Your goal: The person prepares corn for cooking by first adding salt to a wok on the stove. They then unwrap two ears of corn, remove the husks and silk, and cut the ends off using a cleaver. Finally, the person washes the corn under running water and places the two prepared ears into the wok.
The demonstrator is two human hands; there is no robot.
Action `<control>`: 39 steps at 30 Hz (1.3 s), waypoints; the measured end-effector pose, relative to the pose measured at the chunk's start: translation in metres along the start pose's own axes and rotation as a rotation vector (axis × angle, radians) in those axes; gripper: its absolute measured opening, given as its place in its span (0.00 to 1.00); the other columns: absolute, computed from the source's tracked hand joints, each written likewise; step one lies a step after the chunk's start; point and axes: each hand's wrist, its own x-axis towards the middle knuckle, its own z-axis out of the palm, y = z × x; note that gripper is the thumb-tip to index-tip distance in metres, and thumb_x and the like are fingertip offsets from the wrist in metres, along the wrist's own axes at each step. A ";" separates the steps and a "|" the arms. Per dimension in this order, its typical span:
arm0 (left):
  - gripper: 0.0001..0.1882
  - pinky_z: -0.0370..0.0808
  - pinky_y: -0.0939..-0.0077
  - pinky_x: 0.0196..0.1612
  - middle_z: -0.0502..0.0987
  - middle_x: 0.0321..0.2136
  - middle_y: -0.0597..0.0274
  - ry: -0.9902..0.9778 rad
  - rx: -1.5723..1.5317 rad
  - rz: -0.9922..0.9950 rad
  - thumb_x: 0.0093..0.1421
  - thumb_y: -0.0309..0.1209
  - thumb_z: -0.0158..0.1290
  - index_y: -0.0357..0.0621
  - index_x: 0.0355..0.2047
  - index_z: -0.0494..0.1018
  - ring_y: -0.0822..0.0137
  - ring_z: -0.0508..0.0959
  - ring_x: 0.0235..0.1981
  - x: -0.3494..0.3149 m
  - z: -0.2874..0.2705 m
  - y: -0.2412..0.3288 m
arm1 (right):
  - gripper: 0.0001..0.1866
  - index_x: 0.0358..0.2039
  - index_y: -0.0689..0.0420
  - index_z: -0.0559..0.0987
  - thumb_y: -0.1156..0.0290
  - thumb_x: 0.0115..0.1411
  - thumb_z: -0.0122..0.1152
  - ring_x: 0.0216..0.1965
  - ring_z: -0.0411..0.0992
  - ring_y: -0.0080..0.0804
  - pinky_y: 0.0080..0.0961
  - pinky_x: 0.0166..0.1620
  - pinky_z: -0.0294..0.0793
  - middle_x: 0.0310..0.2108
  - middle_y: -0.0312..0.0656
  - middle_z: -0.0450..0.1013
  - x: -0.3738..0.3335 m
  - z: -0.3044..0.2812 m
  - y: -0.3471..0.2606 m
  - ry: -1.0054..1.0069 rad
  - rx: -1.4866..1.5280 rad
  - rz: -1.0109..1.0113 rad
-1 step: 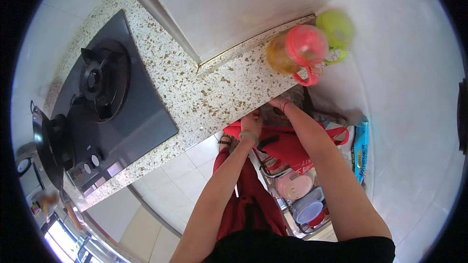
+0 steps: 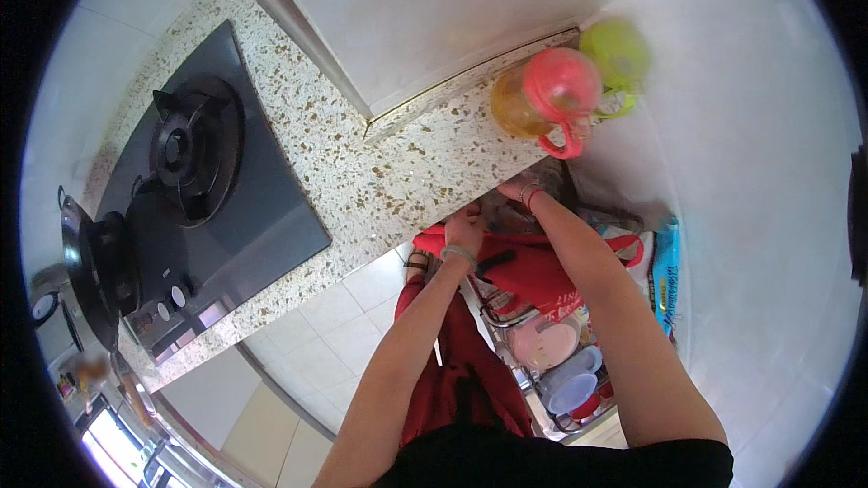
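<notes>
A red cloth bag (image 2: 533,267) with pale printing and a loop handle hangs over the open pull-out basket, below the counter edge. My left hand (image 2: 464,230) is closed at the bag's upper left edge, its fingertips partly under the counter. Further right, my right hand (image 2: 518,188) reaches in beneath the counter's edge, beside a clear, crinkled plastic-looking item (image 2: 503,217) at the bag's mouth. The right fingers are mostly hidden, so what they touch does not show.
On the counter (image 2: 398,163) stand a pink-lidded pitcher (image 2: 561,81) and a green one (image 2: 617,59). A gas hob (image 2: 262,181) with a wok (image 2: 86,262) lies left. The basket holds a pink container (image 2: 545,343) and clear tubs (image 2: 571,389). A blue packet (image 2: 667,271) stands by the wall.
</notes>
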 end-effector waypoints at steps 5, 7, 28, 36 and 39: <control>0.23 0.69 0.67 0.53 0.76 0.47 0.46 -0.004 -0.228 0.003 0.65 0.44 0.44 0.43 0.53 0.70 0.54 0.74 0.50 -0.029 -0.002 -0.011 | 0.34 0.62 0.56 0.63 0.44 0.67 0.28 0.53 0.70 0.48 0.36 0.56 0.65 0.50 0.50 0.73 -0.075 -0.050 -0.012 0.051 -0.083 -0.017; 0.31 0.55 0.70 0.63 0.65 0.60 0.51 -0.166 -0.493 -0.038 0.68 0.53 0.35 0.44 0.62 0.62 0.59 0.61 0.64 -0.047 -0.021 0.027 | 0.35 0.62 0.57 0.62 0.42 0.67 0.29 0.55 0.68 0.44 0.36 0.58 0.62 0.54 0.48 0.71 -0.121 -0.064 -0.026 0.182 0.565 0.041; 0.33 0.50 0.58 0.68 0.54 0.66 0.59 -0.254 -1.826 0.236 0.67 0.57 0.31 0.55 0.67 0.52 0.57 0.53 0.67 -0.259 -0.214 0.124 | 0.37 0.68 0.49 0.50 0.40 0.67 0.29 0.70 0.41 0.37 0.42 0.69 0.38 0.70 0.39 0.45 -0.317 -0.026 -0.260 -0.253 2.175 -0.619; 0.31 0.50 0.54 0.67 0.52 0.67 0.59 0.023 -1.917 0.552 0.68 0.55 0.31 0.58 0.66 0.52 0.57 0.51 0.68 -0.404 -0.340 0.041 | 0.31 0.65 0.54 0.57 0.48 0.69 0.35 0.67 0.50 0.36 0.40 0.66 0.49 0.66 0.40 0.53 -0.348 0.067 -0.427 -0.551 1.776 -0.512; 0.30 0.50 0.53 0.67 0.51 0.67 0.59 0.164 -1.937 0.663 0.68 0.54 0.32 0.58 0.66 0.52 0.57 0.52 0.67 -0.476 -0.385 -0.011 | 0.26 0.62 0.55 0.62 0.54 0.69 0.38 0.64 0.56 0.34 0.36 0.61 0.58 0.64 0.39 0.57 -0.355 0.135 -0.497 -0.649 1.466 -0.464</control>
